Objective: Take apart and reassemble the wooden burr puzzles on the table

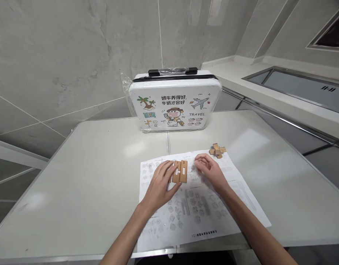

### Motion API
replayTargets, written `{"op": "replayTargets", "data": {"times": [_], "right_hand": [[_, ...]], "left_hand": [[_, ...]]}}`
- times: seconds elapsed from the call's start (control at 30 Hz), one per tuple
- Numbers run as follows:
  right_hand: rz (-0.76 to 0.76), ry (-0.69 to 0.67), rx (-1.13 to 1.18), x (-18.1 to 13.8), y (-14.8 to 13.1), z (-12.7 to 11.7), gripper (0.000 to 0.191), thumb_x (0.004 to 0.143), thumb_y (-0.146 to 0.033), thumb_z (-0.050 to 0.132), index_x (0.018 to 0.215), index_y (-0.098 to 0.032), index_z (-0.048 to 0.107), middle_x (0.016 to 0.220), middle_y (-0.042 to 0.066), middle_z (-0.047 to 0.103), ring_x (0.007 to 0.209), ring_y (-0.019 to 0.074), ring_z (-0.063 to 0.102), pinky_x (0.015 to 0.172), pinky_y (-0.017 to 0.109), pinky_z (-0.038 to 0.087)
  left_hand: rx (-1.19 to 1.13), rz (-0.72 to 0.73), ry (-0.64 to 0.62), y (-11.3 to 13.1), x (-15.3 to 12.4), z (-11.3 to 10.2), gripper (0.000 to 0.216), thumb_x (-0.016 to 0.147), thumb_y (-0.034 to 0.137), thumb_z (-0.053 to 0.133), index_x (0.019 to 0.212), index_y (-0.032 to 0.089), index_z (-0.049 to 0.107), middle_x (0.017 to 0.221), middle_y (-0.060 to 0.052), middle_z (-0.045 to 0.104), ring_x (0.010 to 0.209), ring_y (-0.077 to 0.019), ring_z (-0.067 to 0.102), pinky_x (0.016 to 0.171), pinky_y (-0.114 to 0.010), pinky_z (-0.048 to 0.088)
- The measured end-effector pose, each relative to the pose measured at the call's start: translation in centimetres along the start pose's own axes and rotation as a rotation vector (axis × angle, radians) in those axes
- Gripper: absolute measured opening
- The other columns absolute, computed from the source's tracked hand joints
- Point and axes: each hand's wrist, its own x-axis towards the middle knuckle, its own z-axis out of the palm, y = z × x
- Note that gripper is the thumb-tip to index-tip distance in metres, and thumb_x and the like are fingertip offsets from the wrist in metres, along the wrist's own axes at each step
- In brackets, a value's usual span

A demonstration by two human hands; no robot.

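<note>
Several flat notched wooden puzzle pieces [180,171] lie side by side on a printed instruction sheet [197,206]. My left hand [159,186] rests on the sheet with its fingers stretched flat against the left side of the pieces. Just right of them, my right hand [209,169] hovers over the sheet with its fingers curled loosely inward; nothing shows in it. An assembled wooden cross-shaped puzzle [217,150] sits at the sheet's far right corner, apart from both hands.
A white cartoon-printed carry case [175,105] with a black handle stands upright at the back of the white table [89,176]. A counter with a steel sink [299,86] runs along the right. Grey tiled wall lies behind.
</note>
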Motion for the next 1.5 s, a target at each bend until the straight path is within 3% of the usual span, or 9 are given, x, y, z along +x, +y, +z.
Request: {"op": "replayTargets", "data": {"times": [0.13,0.3,0.6,0.77,0.9,0.97,1.07,1.23,1.5], "right_hand": [[-0.287,-0.114,-0.492,-0.5,0.7,0.6,0.051,0.084,-0.041,0.085,0.13,-0.03,0.065,0.131,0.011,0.065,0.122,0.0344,0.059,0.106,0.053,0.05],[-0.422,-0.281,-0.774,-0.5,2.0,0.7,0.08,0.08,-0.043,0.088,0.149,-0.032,0.05,0.148,0.013,0.057,0.141,0.0412,0.046,0.117,0.064,0.04],[-0.32,-0.21,-0.668,-0.6,1.6,0.5,0.078,0.079,-0.044,0.089,0.145,-0.032,0.051,0.143,0.012,0.059,0.135,0.0388,0.053,0.111,0.06,0.049],[-0.277,-0.172,-0.502,-0.8,0.5,0.6,0.071,0.079,-0.044,0.09,0.141,-0.031,0.056,0.144,0.01,0.06,0.136,0.0366,0.055,0.116,0.057,0.046],[-0.192,-0.193,-0.276,-0.6,0.6,0.3,0.068,0.08,-0.045,0.09,0.139,-0.032,0.058,0.151,0.01,0.057,0.137,0.0341,0.056,0.119,0.055,0.045],[-0.155,-0.226,-0.135,-0.4,0.8,0.1,0.068,0.08,-0.046,0.092,0.138,-0.032,0.06,0.154,0.01,0.056,0.139,0.0336,0.055,0.119,0.053,0.045],[-0.129,-0.285,0.029,-0.2,0.8,-0.1,0.071,0.077,-0.049,0.094,0.138,-0.033,0.061,0.153,0.011,0.057,0.144,0.0342,0.053,0.119,0.052,0.045],[-0.111,-0.344,0.148,-0.3,0.4,0.1,0.08,0.072,-0.055,0.096,0.14,-0.033,0.06,0.157,0.011,0.055,0.147,0.0347,0.051,0.123,0.052,0.042],[-0.044,-0.466,0.101,-0.6,0.3,-0.2,0.085,0.074,-0.053,0.095,0.148,-0.033,0.059,0.155,0.012,0.058,0.149,0.0369,0.05,0.122,0.053,0.043]], "left_hand": [[0.018,-0.146,0.203,-0.3,0.1,0.3,0.033,0.105,0.033,0.06,0.136,0.023,0.054,0.142,-0.015,0.06,0.14,-0.0328,0.053,0.116,-0.056,0.048],[0.152,-0.252,0.285,-0.6,0.0,0.5,0.017,0.101,0.033,0.065,0.109,0.021,0.057,0.126,-0.015,0.061,0.13,-0.0352,0.053,0.108,-0.056,0.049],[0.187,-0.245,0.288,0.0,0.1,0.2,0.014,0.089,0.027,0.074,0.088,0.022,0.06,0.126,-0.013,0.061,0.134,-0.0366,0.048,0.11,-0.055,0.047],[0.159,-0.24,0.274,0.2,0.2,0.1,0.017,0.1,0.026,0.06,0.084,0.022,0.063,0.124,-0.014,0.063,0.129,-0.0354,0.05,0.106,-0.054,0.047],[-0.111,-0.319,0.244,0.6,0.5,-0.5,0.027,0.108,0.034,0.047,0.093,0.022,0.065,0.109,-0.01,0.065,0.109,-0.0287,0.056,0.095,-0.045,0.049],[-0.334,-0.387,0.173,0.8,0.6,-0.9,0.037,0.111,0.042,0.042,0.085,0.022,0.06,0.091,-0.005,0.062,0.089,-0.023,0.056,0.082,-0.037,0.047],[-0.705,-0.468,0.02,1.0,0.7,-1.4,0.049,0.111,0.055,0.039,0.075,0.022,0.048,0.069,0.001,0.049,0.063,-0.0157,0.044,0.064,-0.03,0.038],[-1.114,-0.468,-0.126,1.0,0.6,-1.2,0.048,0.105,0.061,0.051,0.078,0.022,0.045,0.059,0.006,0.04,0.054,-0.0115,0.034,0.056,-0.027,0.03],[-1.344,-0.499,-0.218,0.7,0.5,-1.1,0.049,0.102,0.059,0.059,0.074,0.021,0.044,0.059,0.006,0.041,0.048,-0.0097,0.037,0.051,-0.027,0.031]]}}
